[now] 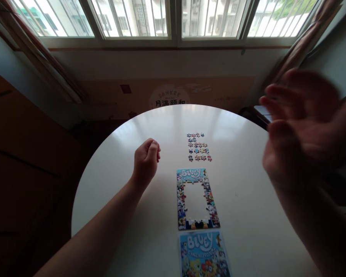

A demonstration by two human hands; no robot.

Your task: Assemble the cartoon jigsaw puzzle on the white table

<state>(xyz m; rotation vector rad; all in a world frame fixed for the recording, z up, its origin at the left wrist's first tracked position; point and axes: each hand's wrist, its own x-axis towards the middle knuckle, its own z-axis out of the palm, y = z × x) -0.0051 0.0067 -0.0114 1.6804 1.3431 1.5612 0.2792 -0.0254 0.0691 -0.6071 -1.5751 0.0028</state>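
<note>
My left hand (146, 156) rests on the table as a closed fist, thumb on top, left of the loose puzzle pieces; nothing shows in it. Raised at the right and smeared by motion, my right hand (302, 119) has its fingers loosely curled and apart from the thumb, with nothing visible between them. A jigsaw puzzle (181, 204) lies in the middle with its border joined and its centre showing bare table. Beyond it, several loose puzzle pieces (200, 145) lie in rough rows. Nearest me is a Bluey picture sheet (203, 254), cut off by the lower edge.
Everything lies on a round white table (109, 184). Behind it, a long printed cardboard box (103, 96) stands against the wall below barred windows (129, 19). Wooden furniture (23, 161) is at the left, and curtains (52, 65) hang at the sides.
</note>
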